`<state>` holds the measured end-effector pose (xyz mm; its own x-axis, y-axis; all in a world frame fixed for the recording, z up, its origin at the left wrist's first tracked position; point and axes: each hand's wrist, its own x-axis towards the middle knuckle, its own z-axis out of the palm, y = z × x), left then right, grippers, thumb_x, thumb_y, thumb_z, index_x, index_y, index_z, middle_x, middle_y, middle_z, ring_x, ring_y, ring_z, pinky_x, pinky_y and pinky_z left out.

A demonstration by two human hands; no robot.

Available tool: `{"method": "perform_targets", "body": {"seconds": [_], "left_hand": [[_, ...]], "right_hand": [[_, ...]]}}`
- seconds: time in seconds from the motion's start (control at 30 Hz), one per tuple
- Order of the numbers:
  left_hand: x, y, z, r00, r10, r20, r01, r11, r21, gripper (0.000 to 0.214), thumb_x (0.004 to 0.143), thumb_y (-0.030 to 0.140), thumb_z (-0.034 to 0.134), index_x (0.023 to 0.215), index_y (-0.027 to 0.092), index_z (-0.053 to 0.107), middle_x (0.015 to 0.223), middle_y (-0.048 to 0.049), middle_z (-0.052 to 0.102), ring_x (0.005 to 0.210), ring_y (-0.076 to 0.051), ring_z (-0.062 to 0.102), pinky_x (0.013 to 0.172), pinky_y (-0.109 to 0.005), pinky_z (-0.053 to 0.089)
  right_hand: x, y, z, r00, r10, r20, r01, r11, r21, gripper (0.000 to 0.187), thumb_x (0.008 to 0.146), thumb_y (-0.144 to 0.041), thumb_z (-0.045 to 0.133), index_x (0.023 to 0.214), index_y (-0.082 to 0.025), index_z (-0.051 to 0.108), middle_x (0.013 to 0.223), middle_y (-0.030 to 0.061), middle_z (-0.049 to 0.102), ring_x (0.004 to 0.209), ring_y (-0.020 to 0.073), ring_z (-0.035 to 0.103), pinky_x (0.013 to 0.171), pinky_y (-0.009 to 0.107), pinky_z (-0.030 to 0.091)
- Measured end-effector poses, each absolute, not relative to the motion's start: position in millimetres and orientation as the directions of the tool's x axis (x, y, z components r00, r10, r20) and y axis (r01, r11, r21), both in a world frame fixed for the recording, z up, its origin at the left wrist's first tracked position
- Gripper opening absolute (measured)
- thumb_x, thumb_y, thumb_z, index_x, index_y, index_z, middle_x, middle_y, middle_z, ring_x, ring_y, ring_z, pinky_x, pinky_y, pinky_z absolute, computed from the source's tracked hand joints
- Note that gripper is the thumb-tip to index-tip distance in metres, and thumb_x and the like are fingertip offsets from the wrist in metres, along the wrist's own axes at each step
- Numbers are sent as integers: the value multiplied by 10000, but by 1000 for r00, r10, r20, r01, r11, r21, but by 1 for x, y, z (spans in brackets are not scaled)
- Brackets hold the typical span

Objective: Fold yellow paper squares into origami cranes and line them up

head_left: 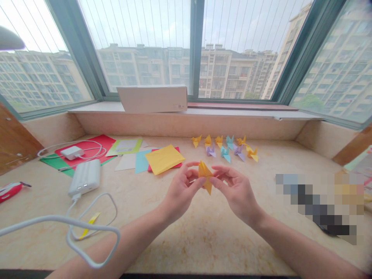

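Between my two hands is a folded piece of yellow origami paper (206, 176), held a little above the counter with a point facing down. My left hand (186, 181) pinches its left side between thumb and fingers. On the right side, my right hand (234, 186) grips it the same way, thumb toward me. Beyond the hands, several small folded paper cranes (229, 142) in yellow, blue and purple stand in two loose rows. Left of them lies a yellow paper sheet (164, 159) on top of other coloured sheets.
On the left are a white power bank (85, 177) with a looping white cable (95, 264), a white charger (72, 152) on red paper (99, 144), and a red-handled tool (11, 191). A white box (152, 99) rests on the window ledge. Something pixelated lies at right.
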<state>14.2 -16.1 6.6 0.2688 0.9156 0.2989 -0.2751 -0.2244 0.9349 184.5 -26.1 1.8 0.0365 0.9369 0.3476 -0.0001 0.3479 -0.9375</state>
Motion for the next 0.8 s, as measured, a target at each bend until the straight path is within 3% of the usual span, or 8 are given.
{"method": "perform_targets", "body": {"seconds": [0.17,0.33,0.43,0.53,0.67,0.8], "left_hand": [[14,-17,7,230,924,305,-220,-256,941,281,859,266,726,1084,176,584,854,-26,722,771,-153,680,715,-272,543],[12,-18,10,225,920,322,-162,-290,943,211,853,291,733,987,154,646,907,-59,732,793,-169,687,725,-287,562],[12,-17,10,229,906,356,-148,-329,933,185,856,301,732,951,155,670,930,-63,726,823,-172,680,747,-287,559],[11,-16,8,254,874,414,-105,-401,910,181,867,314,720,969,169,686,991,-76,707,903,-188,660,775,-297,551],[8,-17,10,200,877,437,41,-453,891,199,886,339,695,1019,190,694,862,-35,652,770,-146,618,661,-245,520],[7,-22,14,309,881,360,-67,-357,932,349,948,379,598,1242,190,594,709,8,619,589,-124,596,572,-245,514]], "right_hand": [[185,-27,5,5,965,263,-41,263,-964,343,753,-384,810,1045,-224,728,781,20,716,690,169,637,646,312,516],[187,-24,7,-147,944,295,19,301,-954,317,835,-425,731,1092,-240,744,994,57,720,831,185,646,777,347,526],[187,-23,8,-201,928,315,-4,320,-947,240,878,-432,685,980,-231,766,966,50,700,753,156,625,697,306,521],[187,-24,7,-148,921,361,-49,357,-933,183,879,-400,699,914,-226,747,867,20,658,635,121,591,602,274,501],[188,-25,3,-129,867,482,-53,480,-876,115,887,-345,704,936,-249,744,987,41,653,772,156,647,731,328,553],[191,-22,0,-134,823,551,-17,554,-832,97,911,-300,677,967,-276,753,1085,66,657,1018,218,647,906,403,544]]}}
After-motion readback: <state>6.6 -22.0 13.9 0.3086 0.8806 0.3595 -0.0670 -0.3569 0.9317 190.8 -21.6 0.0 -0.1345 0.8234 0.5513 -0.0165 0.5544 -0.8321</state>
